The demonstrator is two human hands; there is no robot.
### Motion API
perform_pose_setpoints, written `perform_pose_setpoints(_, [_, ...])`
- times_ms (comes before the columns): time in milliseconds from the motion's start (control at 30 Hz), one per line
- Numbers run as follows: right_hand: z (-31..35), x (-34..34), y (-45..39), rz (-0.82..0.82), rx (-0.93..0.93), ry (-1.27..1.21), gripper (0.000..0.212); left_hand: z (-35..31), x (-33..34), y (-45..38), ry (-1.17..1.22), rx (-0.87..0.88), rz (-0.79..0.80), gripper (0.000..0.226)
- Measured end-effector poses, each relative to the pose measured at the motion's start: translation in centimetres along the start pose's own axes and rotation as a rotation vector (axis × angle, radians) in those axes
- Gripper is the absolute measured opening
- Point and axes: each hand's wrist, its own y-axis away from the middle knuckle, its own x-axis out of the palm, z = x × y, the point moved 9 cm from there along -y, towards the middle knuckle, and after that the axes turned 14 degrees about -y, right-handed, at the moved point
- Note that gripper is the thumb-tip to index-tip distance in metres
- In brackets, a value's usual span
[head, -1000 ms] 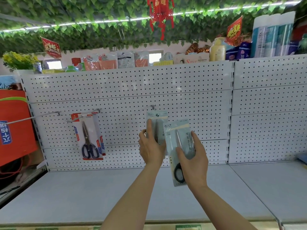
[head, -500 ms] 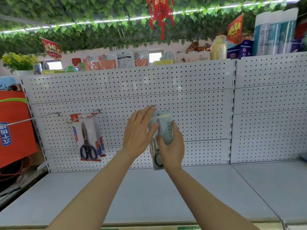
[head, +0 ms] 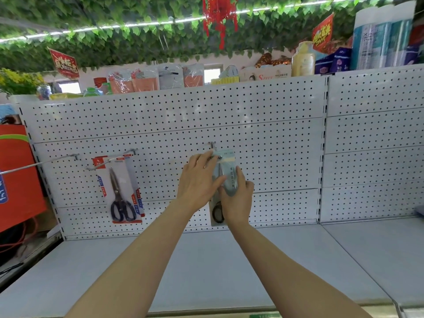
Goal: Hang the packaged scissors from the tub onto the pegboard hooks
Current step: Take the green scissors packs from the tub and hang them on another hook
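Red cloth (head: 18, 177) hangs at the far left, beside a long bare hook (head: 39, 164) on the white pegboard (head: 263, 134). Next along, a red-carded pack of scissors (head: 121, 191) hangs from its own hook. At the middle, the left hand (head: 197, 182) lies with straight fingers against the top of a pale blue scissors pack (head: 226, 177), just under the middle hook (head: 212, 144). The right hand (head: 236, 198) grips that pack lower down, thumb curled over its front. Below runs a grey shelf (head: 206, 260).
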Motion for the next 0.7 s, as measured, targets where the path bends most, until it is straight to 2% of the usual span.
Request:
perform_pose_setpoints(300, [-0.3, -0.1, -1.3, 0.046, -0.003, 0.118, 0.072, -0.1, 0.1, -0.1, 0.011, -0.026, 0.037, 0.064])
perform_pose_setpoints(467, [3.3, -3.2, -0.1, 0.060, -0.195, 0.387, 0.070, -0.2, -1.7, 1.3, 0.010, -0.038, 0.006, 0.063])
perform_pose_setpoints(700, [10.7, -9.6, 4.0, 0.135, -0.603, 0.648, 0.064, -3.5, -7.8, 4.8, -0.052, -0.001, -0.070, 0.066])
